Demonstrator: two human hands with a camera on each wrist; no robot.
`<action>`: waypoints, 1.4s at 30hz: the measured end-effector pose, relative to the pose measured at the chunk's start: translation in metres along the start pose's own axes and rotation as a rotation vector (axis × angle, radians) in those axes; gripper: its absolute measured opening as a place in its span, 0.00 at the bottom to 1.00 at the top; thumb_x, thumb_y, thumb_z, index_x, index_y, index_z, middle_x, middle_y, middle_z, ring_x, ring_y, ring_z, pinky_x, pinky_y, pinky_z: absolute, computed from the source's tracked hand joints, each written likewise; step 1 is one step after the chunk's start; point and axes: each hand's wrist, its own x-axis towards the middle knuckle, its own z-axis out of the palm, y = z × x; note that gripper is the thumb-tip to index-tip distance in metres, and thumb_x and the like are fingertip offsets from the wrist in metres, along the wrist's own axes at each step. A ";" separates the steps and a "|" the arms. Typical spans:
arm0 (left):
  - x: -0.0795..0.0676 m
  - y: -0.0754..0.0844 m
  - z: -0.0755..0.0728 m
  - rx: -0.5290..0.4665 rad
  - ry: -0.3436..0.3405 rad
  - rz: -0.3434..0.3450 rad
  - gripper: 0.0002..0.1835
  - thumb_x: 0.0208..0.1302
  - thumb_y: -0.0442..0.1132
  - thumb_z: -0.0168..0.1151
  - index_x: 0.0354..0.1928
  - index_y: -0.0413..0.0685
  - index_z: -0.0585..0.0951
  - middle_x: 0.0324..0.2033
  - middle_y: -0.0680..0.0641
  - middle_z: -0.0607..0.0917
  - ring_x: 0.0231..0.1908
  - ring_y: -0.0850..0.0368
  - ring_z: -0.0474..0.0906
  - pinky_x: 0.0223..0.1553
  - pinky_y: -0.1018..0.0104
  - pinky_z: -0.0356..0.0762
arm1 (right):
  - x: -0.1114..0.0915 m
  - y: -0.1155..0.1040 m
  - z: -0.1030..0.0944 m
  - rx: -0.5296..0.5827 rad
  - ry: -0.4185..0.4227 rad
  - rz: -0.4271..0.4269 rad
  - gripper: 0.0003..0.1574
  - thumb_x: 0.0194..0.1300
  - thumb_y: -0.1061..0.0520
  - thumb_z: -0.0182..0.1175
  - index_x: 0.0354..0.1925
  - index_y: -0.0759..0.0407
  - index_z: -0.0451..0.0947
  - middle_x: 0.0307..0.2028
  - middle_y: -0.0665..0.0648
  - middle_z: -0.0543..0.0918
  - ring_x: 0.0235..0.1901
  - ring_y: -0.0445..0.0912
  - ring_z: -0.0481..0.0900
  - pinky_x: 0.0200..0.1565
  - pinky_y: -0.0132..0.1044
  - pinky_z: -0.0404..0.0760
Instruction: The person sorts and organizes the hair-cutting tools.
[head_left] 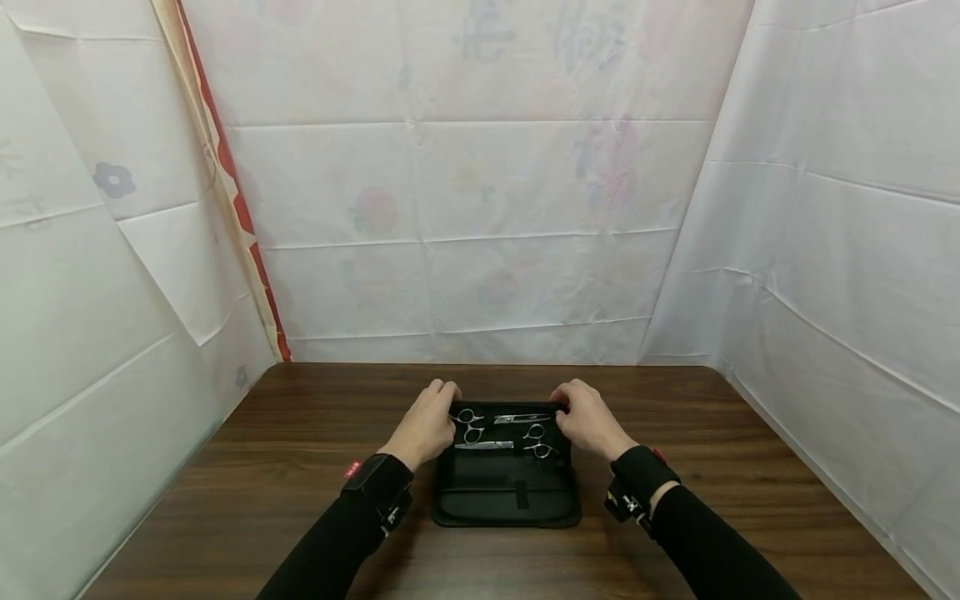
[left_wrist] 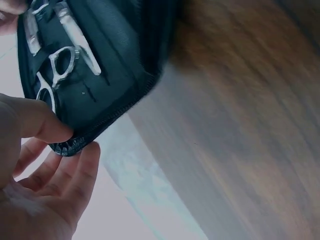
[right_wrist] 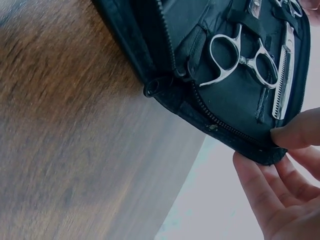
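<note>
Left sheet (head_left: 97, 283): white, creased, with a grey flower (head_left: 114, 179); cut off at the picture's edge.
Red-edged strip (head_left: 251, 242): slants down the back left corner.
Table (head_left: 300, 433): brown wood; its near edge is out of view.
Left hand (head_left: 427, 425): thumb above, fingers beneath, pinching the far left corner of the black case (head_left: 480, 482) and partly covering it.
Back sheet (head_left: 480, 283): upright behind the table, its print too faint to read.
Case: open, near the middle of the table's width, between the hands; looks wider than deep, longer side running left to right. Whether its far edge touches wood, cannot tell.
Toothed scissors (head_left: 517, 418): in the case's far half, rings left, blades pointing right along the far edge; a band (right_wrist: 284, 15) hides part.
Plain scissors (head_left: 487, 445): just nearer, lying opposite, rings right, blades pointing left.
Right hand (head_left: 588, 421): thumb and fingers clamped on the far right corner, hiding its tip; only a sliver shows in the left wrist view.
Right sheet (head_left: 840, 250): white, creased, also cut off.
</note>
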 end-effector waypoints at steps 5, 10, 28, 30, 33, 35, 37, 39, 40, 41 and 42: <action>0.002 0.000 -0.004 -0.022 0.006 -0.016 0.19 0.57 0.20 0.58 0.51 0.39 0.78 0.45 0.42 0.76 0.50 0.43 0.75 0.52 0.50 0.75 | 0.000 0.000 -0.001 0.005 0.021 -0.023 0.12 0.65 0.69 0.62 0.47 0.63 0.82 0.43 0.57 0.78 0.41 0.49 0.76 0.45 0.46 0.78; 0.003 0.000 -0.006 -0.023 -0.003 -0.018 0.19 0.57 0.21 0.58 0.52 0.39 0.78 0.46 0.42 0.76 0.51 0.43 0.75 0.53 0.50 0.75 | 0.000 0.000 0.000 0.005 0.047 -0.024 0.11 0.65 0.69 0.62 0.46 0.62 0.82 0.42 0.56 0.78 0.40 0.49 0.76 0.44 0.45 0.78; -0.004 -0.001 -0.008 -0.058 0.006 0.002 0.16 0.61 0.21 0.56 0.50 0.39 0.80 0.45 0.43 0.77 0.50 0.43 0.75 0.52 0.50 0.74 | -0.007 -0.001 -0.002 -0.008 0.085 -0.124 0.10 0.65 0.70 0.63 0.43 0.61 0.81 0.40 0.55 0.78 0.37 0.47 0.75 0.41 0.44 0.78; -0.005 -0.002 -0.008 -0.070 0.007 0.013 0.16 0.61 0.21 0.56 0.49 0.39 0.81 0.43 0.43 0.77 0.47 0.44 0.75 0.50 0.50 0.74 | -0.009 -0.002 -0.004 0.002 0.056 -0.123 0.10 0.65 0.70 0.62 0.44 0.61 0.81 0.40 0.54 0.78 0.37 0.46 0.75 0.41 0.43 0.78; -0.007 -0.002 -0.008 -0.085 0.001 0.023 0.15 0.60 0.22 0.56 0.47 0.40 0.81 0.42 0.44 0.78 0.44 0.46 0.74 0.46 0.51 0.73 | -0.010 -0.003 -0.007 0.017 0.008 -0.117 0.10 0.66 0.69 0.63 0.44 0.60 0.81 0.41 0.54 0.77 0.37 0.45 0.74 0.41 0.43 0.77; -0.007 -0.002 -0.007 -0.091 -0.009 0.022 0.14 0.60 0.24 0.57 0.47 0.41 0.82 0.41 0.45 0.78 0.43 0.47 0.74 0.45 0.51 0.73 | -0.010 -0.003 -0.008 0.024 -0.024 -0.105 0.10 0.67 0.69 0.62 0.45 0.60 0.81 0.40 0.53 0.77 0.37 0.45 0.73 0.41 0.43 0.77; -0.007 -0.002 -0.007 -0.093 -0.029 0.005 0.12 0.63 0.28 0.58 0.48 0.42 0.82 0.41 0.47 0.78 0.44 0.47 0.75 0.45 0.51 0.73 | -0.011 -0.003 -0.009 0.035 -0.049 -0.092 0.09 0.68 0.67 0.62 0.46 0.59 0.81 0.40 0.53 0.77 0.36 0.45 0.73 0.41 0.43 0.76; -0.006 -0.001 -0.007 -0.093 -0.049 -0.018 0.10 0.66 0.32 0.60 0.48 0.45 0.83 0.42 0.48 0.79 0.47 0.47 0.76 0.48 0.51 0.74 | -0.012 -0.003 -0.011 0.040 -0.068 -0.083 0.08 0.69 0.66 0.62 0.46 0.59 0.80 0.40 0.52 0.76 0.36 0.46 0.72 0.41 0.43 0.75; -0.006 0.000 -0.006 -0.094 -0.056 -0.028 0.09 0.67 0.34 0.61 0.48 0.46 0.83 0.43 0.49 0.80 0.49 0.47 0.76 0.49 0.50 0.75 | -0.012 -0.003 -0.012 0.046 -0.076 -0.080 0.08 0.69 0.65 0.61 0.46 0.58 0.80 0.39 0.52 0.76 0.36 0.46 0.72 0.41 0.43 0.75; -0.006 0.001 -0.006 -0.095 -0.064 -0.039 0.09 0.69 0.37 0.61 0.48 0.47 0.83 0.44 0.49 0.80 0.50 0.47 0.76 0.50 0.50 0.75 | -0.013 -0.003 -0.013 0.051 -0.083 -0.081 0.07 0.70 0.65 0.61 0.46 0.58 0.80 0.39 0.52 0.75 0.36 0.46 0.72 0.40 0.43 0.74; -0.005 0.001 -0.006 -0.097 -0.071 -0.049 0.08 0.71 0.40 0.62 0.48 0.48 0.83 0.44 0.50 0.80 0.50 0.48 0.77 0.51 0.50 0.76 | -0.013 -0.003 -0.014 0.058 -0.088 -0.080 0.07 0.70 0.64 0.61 0.46 0.58 0.80 0.39 0.52 0.75 0.36 0.46 0.72 0.40 0.43 0.74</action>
